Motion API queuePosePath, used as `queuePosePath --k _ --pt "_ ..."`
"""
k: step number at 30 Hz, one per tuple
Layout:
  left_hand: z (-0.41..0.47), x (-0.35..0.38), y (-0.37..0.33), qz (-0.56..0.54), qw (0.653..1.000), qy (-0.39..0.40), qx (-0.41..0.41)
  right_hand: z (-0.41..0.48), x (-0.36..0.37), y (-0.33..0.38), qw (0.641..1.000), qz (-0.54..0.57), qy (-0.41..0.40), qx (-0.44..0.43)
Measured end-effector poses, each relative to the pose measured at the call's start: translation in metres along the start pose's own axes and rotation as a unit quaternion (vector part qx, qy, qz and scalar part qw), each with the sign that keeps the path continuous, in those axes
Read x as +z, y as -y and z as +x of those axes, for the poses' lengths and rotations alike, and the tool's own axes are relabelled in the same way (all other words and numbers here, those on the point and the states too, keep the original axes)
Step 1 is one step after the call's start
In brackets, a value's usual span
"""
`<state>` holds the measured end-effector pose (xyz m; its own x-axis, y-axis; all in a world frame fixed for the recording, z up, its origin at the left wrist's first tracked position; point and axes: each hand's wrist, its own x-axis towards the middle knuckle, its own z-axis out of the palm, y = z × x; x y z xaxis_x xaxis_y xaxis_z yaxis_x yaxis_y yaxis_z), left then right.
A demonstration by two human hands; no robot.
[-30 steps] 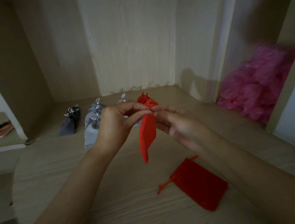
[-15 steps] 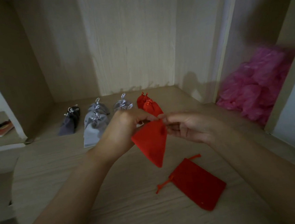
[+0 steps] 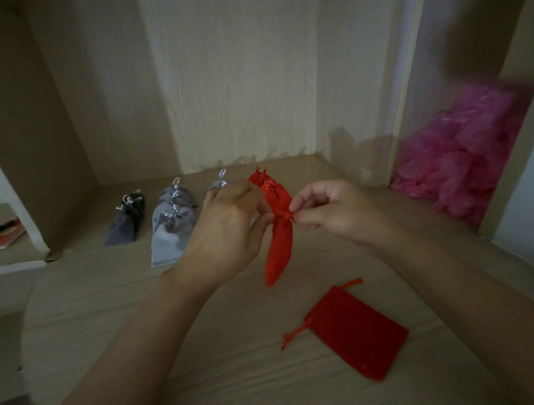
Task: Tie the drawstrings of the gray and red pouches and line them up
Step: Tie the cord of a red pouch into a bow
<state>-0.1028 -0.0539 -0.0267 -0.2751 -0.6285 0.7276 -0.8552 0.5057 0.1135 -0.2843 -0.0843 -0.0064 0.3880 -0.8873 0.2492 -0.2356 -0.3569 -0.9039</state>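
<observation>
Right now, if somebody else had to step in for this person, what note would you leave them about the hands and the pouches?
Hands: left hand and right hand both pinch the drawstring at the neck of the hanging red pouch, mid-tie.
Done: the dark gray pouch, light gray pouches and tied red pouches sit in a row at the back of the wooden shelf.
Left: finish this knot, add the pouch to the row, then tie the flat red pouch lying near the front with its strings loose.
</observation>
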Motion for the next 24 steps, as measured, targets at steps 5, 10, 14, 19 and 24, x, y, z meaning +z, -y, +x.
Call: queuePosePath --k 5,10,14,19,24 --pt "-0.003 0.007 0.000 -0.034 0.999 -0.007 -0.027 0.002 -0.001 -0.003 0.997 -0.027 -0.051 -0.050" --pt "-0.006 0.015 0.001 -0.086 0.994 0.018 -0.072 0.002 -0.002 -0.012 0.983 -0.112 -0.079 -0.119" --pt "-0.005 0.018 -0.003 -0.195 0.973 0.064 -0.107 0.000 0.000 -0.016 0.961 -0.187 -0.098 -0.177" --pt "-0.002 0.015 -0.008 -0.400 0.890 0.114 -0.188 0.001 0.005 -0.015 0.899 -0.299 -0.157 -0.279" --pt "-0.005 0.022 -0.015 -0.589 0.753 0.138 -0.260 0.000 0.002 -0.018 0.821 -0.423 -0.158 -0.350"
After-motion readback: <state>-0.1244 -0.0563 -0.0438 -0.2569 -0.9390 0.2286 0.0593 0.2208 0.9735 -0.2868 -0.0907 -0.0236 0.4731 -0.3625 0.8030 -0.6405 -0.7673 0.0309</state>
